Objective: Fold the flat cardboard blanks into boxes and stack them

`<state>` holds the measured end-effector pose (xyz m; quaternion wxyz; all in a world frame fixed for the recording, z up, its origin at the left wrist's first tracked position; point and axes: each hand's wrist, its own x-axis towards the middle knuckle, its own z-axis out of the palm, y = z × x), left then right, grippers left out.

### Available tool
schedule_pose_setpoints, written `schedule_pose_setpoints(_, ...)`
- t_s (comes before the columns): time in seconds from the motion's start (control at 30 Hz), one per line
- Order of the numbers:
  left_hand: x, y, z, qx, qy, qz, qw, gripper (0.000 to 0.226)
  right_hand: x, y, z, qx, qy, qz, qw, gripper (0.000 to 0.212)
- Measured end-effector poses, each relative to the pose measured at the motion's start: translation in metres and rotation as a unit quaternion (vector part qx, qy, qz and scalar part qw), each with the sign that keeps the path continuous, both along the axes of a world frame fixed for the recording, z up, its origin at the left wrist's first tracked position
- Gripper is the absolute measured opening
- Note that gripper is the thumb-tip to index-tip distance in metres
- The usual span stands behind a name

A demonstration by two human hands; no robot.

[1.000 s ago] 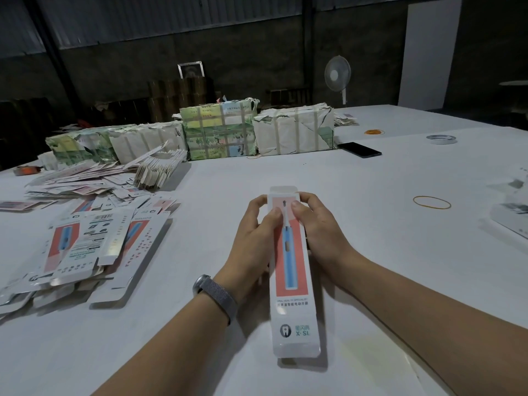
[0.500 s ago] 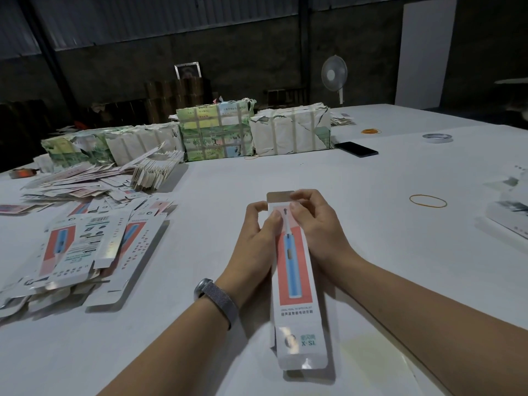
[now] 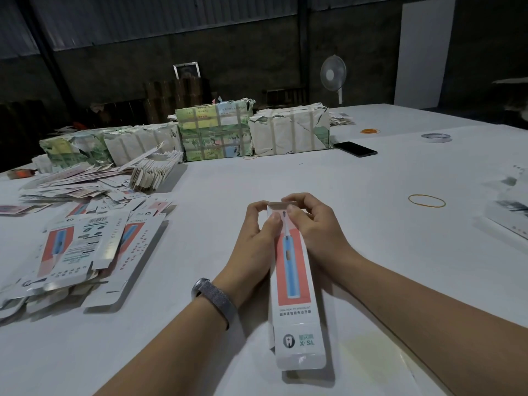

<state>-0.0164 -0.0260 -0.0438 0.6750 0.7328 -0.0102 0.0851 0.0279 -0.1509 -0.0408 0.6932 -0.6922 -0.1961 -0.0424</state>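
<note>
Head view. A long, narrow white carton printed with a blue toothbrush on a red panel (image 3: 294, 281) lies lengthwise near the front edge of the white table surface (image 3: 314, 178), its far end raised between both hands. The left hand (image 3: 257, 238), a grey mesh wristband (image 3: 217, 295) on its wrist, curls its fingers around the carton's far left edge, thumb pressing the printed face. The right hand (image 3: 314, 224) pinches the far right edge, its fingers bent over the small end flap (image 3: 278, 205), which stands folded partway over the opening. The near end flap appears unclosed and lies on the surface.

By judgement, the step in hand is tucking the far flap; the carton is formed into a tube but not yet sealed at either end. The board looks thin, light and glossy, so it should slide easily on the surface and crease or crush if squeezed across its faces; hold is best taken at the long folded edges near the working end, leaving the flap free to hinge.

Toward the left edge lies a loose heap of flat printed blanks (image 3: 83, 247); behind it, paper-wrapped strapped bundles (image 3: 214, 130) stand along the far edge. A black phone (image 3: 355, 149), a tape roll (image 3: 436, 137) and a yellow rubber band (image 3: 427, 200) lie toward the right side.
</note>
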Motion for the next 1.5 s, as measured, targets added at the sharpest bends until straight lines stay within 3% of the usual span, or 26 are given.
schedule_pose_setpoints(0.23, -0.001, -0.001, -0.001, 0.019, 0.013, -0.014, 1.000, 0.014, 0.001, -0.002, 0.003, -0.003, 0.026, -0.027, 0.999, 0.020)
schedule_pose_setpoints(0.4, -0.001, -0.001, -0.001, 0.053, 0.007, -0.020, 0.998, 0.017, 0.005, -0.004, 0.001, -0.038, 0.049, -0.024, 0.998, 0.010)
schedule_pose_setpoints(0.57, -0.001, 0.000, -0.001, 0.090, 0.010, -0.032, 0.995, 0.014, 0.008, -0.009, 0.005, -0.011, 0.097, -0.007, 0.995, 0.016)
schedule_pose_setpoints(1.5, -0.004, 0.004, 0.001, 0.101, 0.046, -0.094, 0.989, 0.016, 0.015, -0.007, 0.001, -0.033, 0.083, -0.007, 0.996, 0.025)
